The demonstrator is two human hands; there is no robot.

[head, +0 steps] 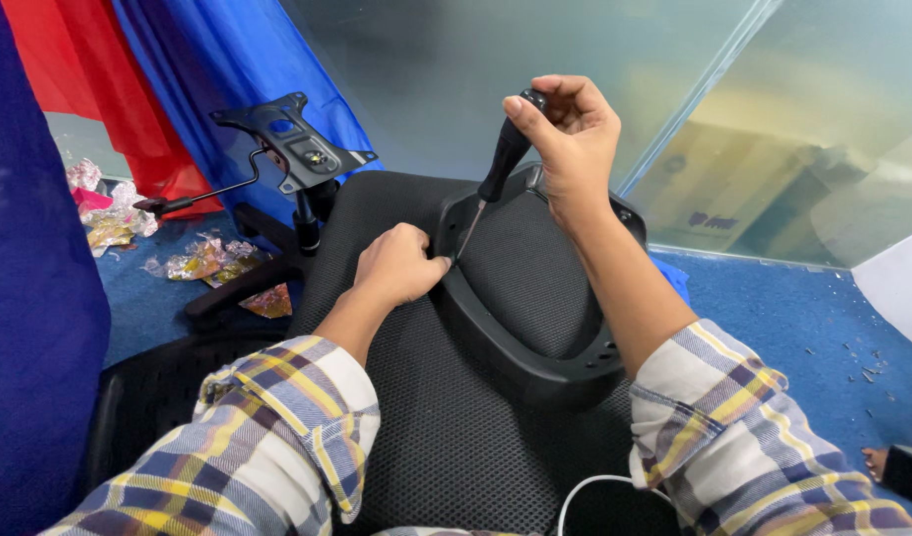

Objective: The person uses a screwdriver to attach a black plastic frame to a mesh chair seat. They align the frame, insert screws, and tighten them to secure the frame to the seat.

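Right hand fingers clenched round screwdriver; left hand fisted, pinching backrest frame rim.

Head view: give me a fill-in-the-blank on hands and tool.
1. The right hand grips a black-handled ____ by its top.
2. The left hand rests on the black ____ chair seat.
3. The tool's tip meets the black plastic frame beside the ____ hand.
Missing: screwdriver; mesh; left

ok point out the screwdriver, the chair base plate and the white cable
screwdriver (503,161), head view, on the black handle
chair base plate (295,139), head view, on the plate's flat top
white cable (587,486), head view, on the curved loop
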